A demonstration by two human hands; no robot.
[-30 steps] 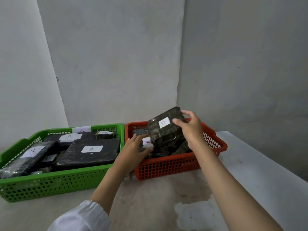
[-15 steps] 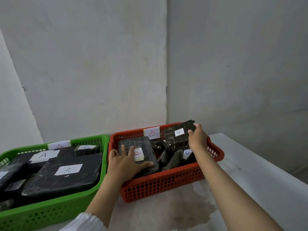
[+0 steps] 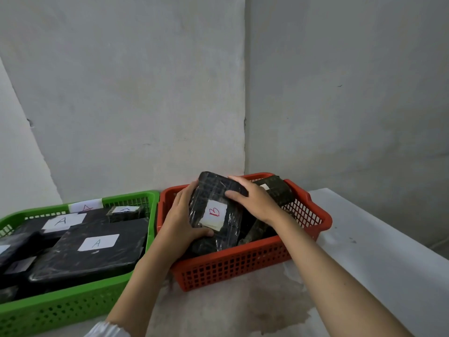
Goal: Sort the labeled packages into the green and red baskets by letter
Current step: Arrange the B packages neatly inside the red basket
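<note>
Package (image 3: 213,212) labeled B tilts in the red basket (image 3: 243,261). Left hand (image 3: 181,220) and right hand (image 3: 252,199) both grip it.

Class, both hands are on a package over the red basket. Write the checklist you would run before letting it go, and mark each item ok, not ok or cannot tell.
1. Label on the held package reads B: ok.
2. Package is over the red basket, not the green basket: ok.
3. Left hand and right hand both have a grip: ok.
4. Green basket labels in view read A: ok.
5. Package lies flat and settled: not ok, it is tilted.
6. Room beneath it: cannot tell.
</note>
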